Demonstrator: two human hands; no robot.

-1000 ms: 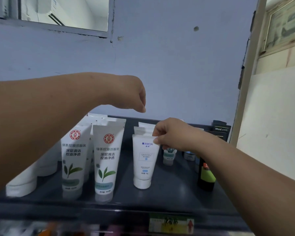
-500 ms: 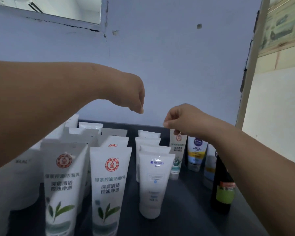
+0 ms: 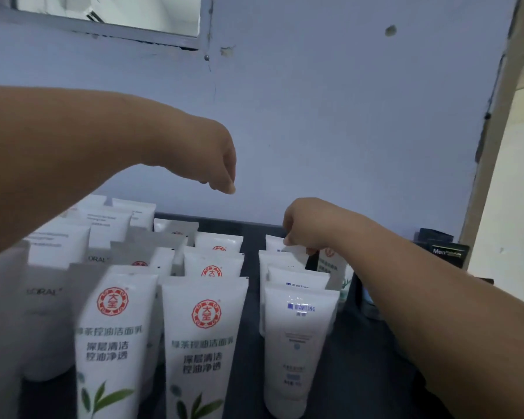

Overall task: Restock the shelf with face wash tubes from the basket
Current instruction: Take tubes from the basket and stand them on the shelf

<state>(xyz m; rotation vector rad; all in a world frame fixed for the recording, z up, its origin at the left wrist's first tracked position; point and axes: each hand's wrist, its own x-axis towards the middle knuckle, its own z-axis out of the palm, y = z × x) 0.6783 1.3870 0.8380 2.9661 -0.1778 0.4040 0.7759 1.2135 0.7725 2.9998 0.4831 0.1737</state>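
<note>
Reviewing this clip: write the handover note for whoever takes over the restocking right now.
Left hand hovers above the tubes, fingers loosely curled, holding nothing.
Right hand pinches the top of a white tube at the back of the Manting row.
Shelf already holds several upright rows of tubes.
Basket not in view, so what is left cannot be told; seat this tube, then fetch more if any.

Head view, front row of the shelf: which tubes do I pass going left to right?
ORAL-marked white tube → green-leaf tube → second green-leaf tube → Manting tube
</note>
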